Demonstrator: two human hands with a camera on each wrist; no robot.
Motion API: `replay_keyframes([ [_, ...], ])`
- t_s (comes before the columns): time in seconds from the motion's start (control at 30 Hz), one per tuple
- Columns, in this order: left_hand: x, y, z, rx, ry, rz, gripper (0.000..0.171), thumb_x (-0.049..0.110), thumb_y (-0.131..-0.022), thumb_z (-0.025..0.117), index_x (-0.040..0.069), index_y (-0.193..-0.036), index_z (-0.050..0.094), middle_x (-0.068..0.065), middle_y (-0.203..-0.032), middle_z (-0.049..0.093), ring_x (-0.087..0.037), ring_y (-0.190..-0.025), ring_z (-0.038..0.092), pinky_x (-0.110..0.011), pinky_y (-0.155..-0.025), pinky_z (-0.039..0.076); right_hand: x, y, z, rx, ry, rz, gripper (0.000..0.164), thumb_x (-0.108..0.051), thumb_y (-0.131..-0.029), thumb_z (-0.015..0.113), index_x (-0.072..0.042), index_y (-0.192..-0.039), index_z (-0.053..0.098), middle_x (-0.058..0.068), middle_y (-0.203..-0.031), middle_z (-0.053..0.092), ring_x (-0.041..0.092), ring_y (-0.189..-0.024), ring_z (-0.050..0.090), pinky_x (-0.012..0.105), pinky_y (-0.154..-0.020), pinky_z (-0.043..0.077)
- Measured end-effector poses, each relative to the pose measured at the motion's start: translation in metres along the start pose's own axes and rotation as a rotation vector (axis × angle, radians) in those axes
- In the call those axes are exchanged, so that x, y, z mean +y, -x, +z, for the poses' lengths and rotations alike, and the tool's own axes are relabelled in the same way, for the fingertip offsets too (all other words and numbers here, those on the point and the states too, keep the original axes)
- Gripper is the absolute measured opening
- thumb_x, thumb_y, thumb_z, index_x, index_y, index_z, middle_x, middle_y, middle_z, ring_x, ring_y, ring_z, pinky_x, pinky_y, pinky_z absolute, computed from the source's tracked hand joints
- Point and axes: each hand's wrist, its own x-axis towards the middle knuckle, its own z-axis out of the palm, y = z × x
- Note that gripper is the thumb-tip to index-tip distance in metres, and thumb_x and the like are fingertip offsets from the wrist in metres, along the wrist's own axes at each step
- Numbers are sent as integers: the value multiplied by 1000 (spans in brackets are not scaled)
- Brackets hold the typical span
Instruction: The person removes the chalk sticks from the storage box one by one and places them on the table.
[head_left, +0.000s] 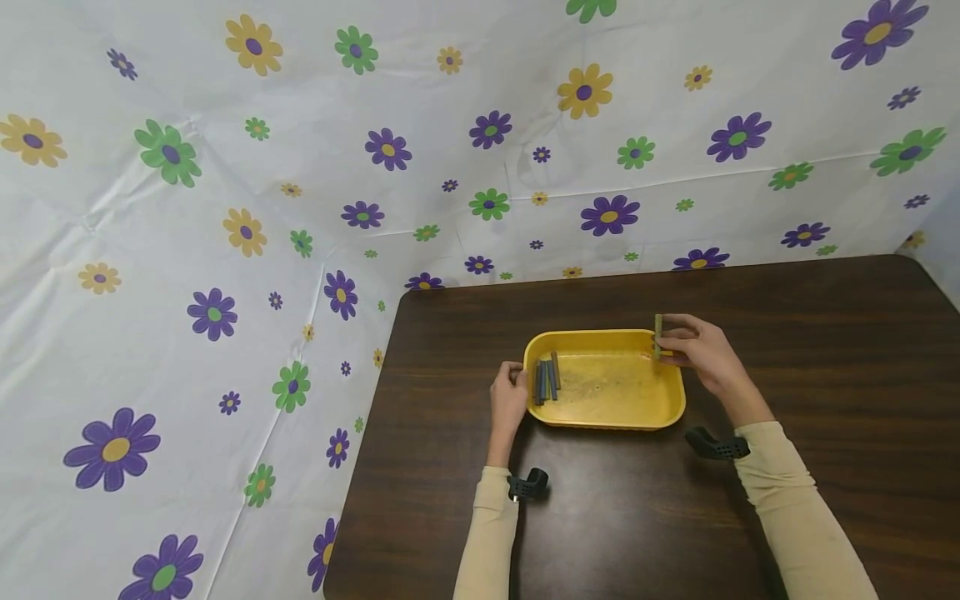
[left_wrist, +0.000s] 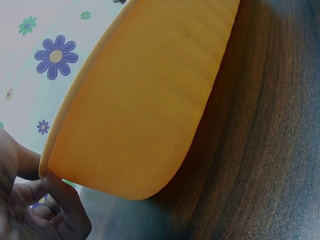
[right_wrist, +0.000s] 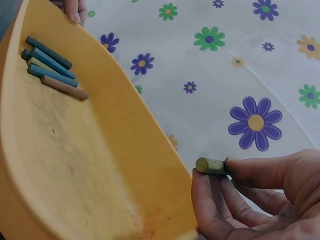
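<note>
A shallow yellow tray (head_left: pixel 600 392) sits on the table, its left end holding several chalk sticks (right_wrist: pixel 57 55) in blue, brown, yellowish and dark tones. My left hand (head_left: pixel 511 398) pinches the tray's left rim between thumb and finger; the left wrist view shows this grip at the corner of the tray's outer wall (left_wrist: pixel 135 110). Over the right end, my right hand (head_left: pixel 701 354) holds a yellow-green chalk stick (head_left: pixel 658 336) between thumb and fingertips. In the right wrist view that stick's blunt end faces the camera, just beyond the tray's rim.
A dark brown wooden table (head_left: pixel 600 517) carries the tray. Behind it and along its left side hangs a white sheet (head_left: pixel 420 100) printed with purple, green and yellow flowers. Dark bands (head_left: pixel 716 446) circle both wrists over light sleeves.
</note>
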Motion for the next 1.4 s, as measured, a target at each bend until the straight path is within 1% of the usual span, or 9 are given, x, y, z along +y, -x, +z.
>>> replay_keyframes([
  [0.07,0,-1,0,-1,4,1,15,7,-105,58,-1,-113,67,-10,-89,66,-15,-73,55,-32,-66,46,2,0,-4,6,2,0,65,-7,-105,60,7,-159,27,33,-135,50,3,-89,69,35,-87,58],
  [0.17,0,-1,0,-5,6,7,15,7,-105,58,-1,-113,67,-12,-90,67,-14,-73,55,-32,-66,46,5,1,-9,19,3,-3,65,-8,-105,61,7,-159,27,27,-129,55,3,-89,69,33,-86,59],
  [0.3,0,-1,0,-10,8,9,15,7,-105,57,-1,-114,67,-13,-90,67,-14,-72,54,-31,-65,46,8,4,-16,34,-9,10,67,-9,-105,62,8,-159,27,9,-117,59,3,-88,69,31,-83,59],
  [0.4,0,-1,0,-10,6,7,15,6,-105,58,-1,-113,67,-11,-88,66,-14,-72,54,-31,-65,45,11,6,-23,36,-23,13,68,-9,-105,62,8,-159,25,0,-111,61,4,-89,69,32,-84,59],
  [0.6,0,0,0,-6,-3,11,15,7,-105,58,-1,-114,67,-11,-89,66,-15,-73,56,-31,-66,47,15,10,-35,44,-66,6,68,-8,-104,63,11,-157,26,-11,-101,65,3,-87,69,27,-79,60],
  [0.87,0,0,0,-3,2,7,16,7,-104,58,-1,-114,67,-13,-91,67,-16,-74,57,-32,-67,48,24,17,-51,47,-156,18,66,-6,-102,65,10,-155,28,-11,-96,69,6,-85,71,28,-78,60],
  [1.03,1,-1,0,0,2,5,16,7,-104,57,-1,-114,67,-13,-90,66,-16,-74,57,-32,-67,48,32,18,-58,59,-118,19,64,-8,-102,66,9,-153,31,-14,-96,69,6,-88,71,28,-78,60],
  [1.2,1,0,0,-3,-7,0,16,7,-104,58,-1,-114,67,-11,-90,66,-15,-73,56,-31,-66,47,38,20,-65,66,-27,16,67,-10,-105,62,13,-155,25,-18,-97,66,2,-88,68,28,-80,60],
  [1.4,1,-1,1,-2,-11,-3,15,7,-104,57,-1,-114,67,-10,-89,66,-16,-73,56,-32,-66,47,46,23,-72,73,28,19,69,-11,-106,60,18,-154,21,-21,-96,61,-3,-87,65,26,-78,59],
])
